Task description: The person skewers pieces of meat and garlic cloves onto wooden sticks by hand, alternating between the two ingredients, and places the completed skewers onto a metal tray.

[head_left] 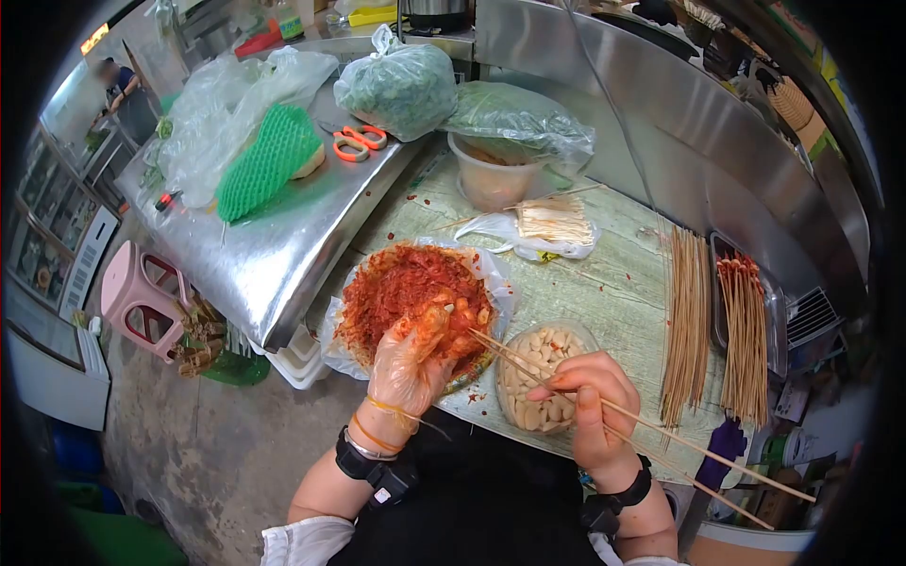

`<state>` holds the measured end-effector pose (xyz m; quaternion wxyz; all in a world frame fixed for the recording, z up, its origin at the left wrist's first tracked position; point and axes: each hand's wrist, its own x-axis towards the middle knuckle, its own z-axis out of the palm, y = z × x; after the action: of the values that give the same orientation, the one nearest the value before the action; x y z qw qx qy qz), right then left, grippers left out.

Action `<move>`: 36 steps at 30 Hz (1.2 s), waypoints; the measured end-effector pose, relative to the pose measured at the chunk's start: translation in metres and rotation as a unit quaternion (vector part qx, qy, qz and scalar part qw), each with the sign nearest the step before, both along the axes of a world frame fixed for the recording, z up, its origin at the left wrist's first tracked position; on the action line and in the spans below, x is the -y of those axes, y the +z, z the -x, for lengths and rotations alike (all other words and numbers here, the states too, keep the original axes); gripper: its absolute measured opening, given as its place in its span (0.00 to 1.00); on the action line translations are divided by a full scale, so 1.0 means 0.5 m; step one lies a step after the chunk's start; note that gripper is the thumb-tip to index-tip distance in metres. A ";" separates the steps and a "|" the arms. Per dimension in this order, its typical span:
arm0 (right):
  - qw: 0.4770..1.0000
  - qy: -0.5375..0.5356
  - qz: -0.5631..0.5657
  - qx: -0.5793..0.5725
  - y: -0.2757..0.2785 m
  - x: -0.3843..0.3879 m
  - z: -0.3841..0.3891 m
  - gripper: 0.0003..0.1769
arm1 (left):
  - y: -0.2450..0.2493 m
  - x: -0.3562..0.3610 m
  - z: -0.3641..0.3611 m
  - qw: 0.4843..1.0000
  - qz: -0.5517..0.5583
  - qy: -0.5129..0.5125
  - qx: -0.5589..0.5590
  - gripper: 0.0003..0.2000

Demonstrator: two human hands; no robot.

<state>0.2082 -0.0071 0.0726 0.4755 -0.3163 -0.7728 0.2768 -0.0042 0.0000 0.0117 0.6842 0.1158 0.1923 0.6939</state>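
Note:
My left hand (408,354), in a clear plastic glove smeared with red sauce, is over the near side of a bowl (357,345) heaped with red-sauced meat (406,278). Its fingers are curled round some of the meat, though what lies inside the grip is partly hidden. Two long bamboo skewers (651,424) are pinched in my bare right hand (590,401). Their tips point left and reach the fingers of my left hand. Below the skewers, partly covered by my right hand, sits a clear tub (510,401) of peeled garlic cloves (547,349).
Plain skewers (684,325) lie right, beside a metal tray (776,330) with loaded skewers (741,292). Behind are a skewer pack (557,222) and plastic bucket (493,184). Orange-handled scissors (359,141) and bagged greens (396,90) lie on the steel counter (293,241). A person (127,94) stands far left.

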 end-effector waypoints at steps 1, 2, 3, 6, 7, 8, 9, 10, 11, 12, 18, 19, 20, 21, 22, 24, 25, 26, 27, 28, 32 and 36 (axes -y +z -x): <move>1.000 0.000 -0.007 0.005 0.004 0.002 0.003 0.16 | 0.001 0.001 -0.002 1.000 -0.009 0.000 0.007 0.14; 1.000 0.001 -0.013 0.010 0.006 0.003 0.006 0.15 | 0.004 0.002 -0.003 1.000 -0.009 0.000 0.006 0.14; 1.000 0.002 -0.014 0.009 0.005 0.004 0.007 0.15 | 0.006 0.002 -0.004 1.000 -0.003 0.001 0.005 0.14; 1.000 0.015 0.005 -0.011 0.003 0.008 0.011 0.10 | 0.008 0.002 -0.007 1.000 -0.001 0.005 0.003 0.14; 1.000 0.019 -0.006 -0.012 0.004 0.007 0.013 0.10 | 0.007 0.003 -0.007 1.000 -0.002 0.009 0.003 0.15; 1.000 0.023 -0.018 -0.012 0.004 0.006 0.015 0.10 | 0.006 0.003 -0.007 1.000 -0.004 0.009 0.002 0.15; 0.999 0.023 -0.019 -0.013 0.003 0.005 0.017 0.10 | 0.004 0.003 -0.006 1.000 -0.008 0.007 0.004 0.15; 0.999 0.027 -0.015 -0.017 0.002 0.005 0.019 0.10 | 0.002 0.003 -0.006 1.000 -0.011 0.005 0.005 0.15; 0.999 0.030 -0.010 -0.021 0.001 0.006 0.022 0.10 | 0.004 0.003 -0.005 1.000 -0.012 0.005 0.005 0.15; 0.999 0.030 -0.011 -0.022 0.002 0.007 0.025 0.10 | 0.005 0.003 -0.006 1.000 -0.017 0.006 0.011 0.15; 0.999 0.021 -0.025 -0.006 0.001 0.007 0.035 0.12 | 0.010 0.007 -0.007 1.000 -0.022 0.019 0.012 0.15; 0.999 0.024 -0.022 0.008 0.003 0.007 0.036 0.12 | 0.010 0.007 -0.009 0.999 -0.021 0.025 0.011 0.15; 0.999 0.027 -0.019 0.022 0.004 0.007 0.037 0.12 | 0.010 0.008 -0.010 0.999 -0.021 0.025 0.011 0.15; 0.999 0.028 -0.019 0.021 0.003 0.006 0.039 0.12 | 0.010 0.008 -0.012 0.999 -0.018 0.032 0.007 0.14; 0.998 0.033 -0.036 0.026 0.001 0.005 0.042 0.11 | 0.010 0.008 -0.014 0.999 -0.016 0.040 0.004 0.14; 0.997 0.039 -0.053 0.031 -0.005 -0.001 0.045 0.11 | 0.004 0.005 -0.015 0.999 -0.019 0.046 0.004 0.14; 0.996 0.054 -0.068 0.030 -0.009 -0.007 0.046 0.08 | 0.001 0.004 -0.015 0.998 -0.022 0.053 0.005 0.14; 0.994 0.070 -0.083 0.030 -0.012 -0.012 0.047 0.07 | -0.002 0.002 -0.015 0.998 -0.023 0.053 0.005 0.14; 0.994 0.070 -0.083 0.030 -0.016 -0.015 0.050 0.07 | -0.005 0.000 -0.016 0.998 -0.008 0.068 0.003 0.13; 0.992 0.073 -0.098 0.028 -0.020 -0.018 0.055 0.07 | -0.008 -0.001 -0.016 0.997 0.007 0.082 0.001 0.13; 0.987 0.073 -0.133 0.047 -0.017 -0.019 0.071 0.10 | -0.024 -0.005 -0.013 0.995 0.024 0.099 -0.010 0.12; 0.987 0.074 -0.133 0.046 -0.031 -0.026 0.083 0.12 | -0.045 -0.010 -0.011 0.991 0.023 0.125 -0.034 0.12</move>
<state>0.1666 0.0059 0.0569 0.4556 -0.2047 -0.8451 0.1907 0.0014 0.0049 -0.0108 0.5872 0.0990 0.2444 0.7653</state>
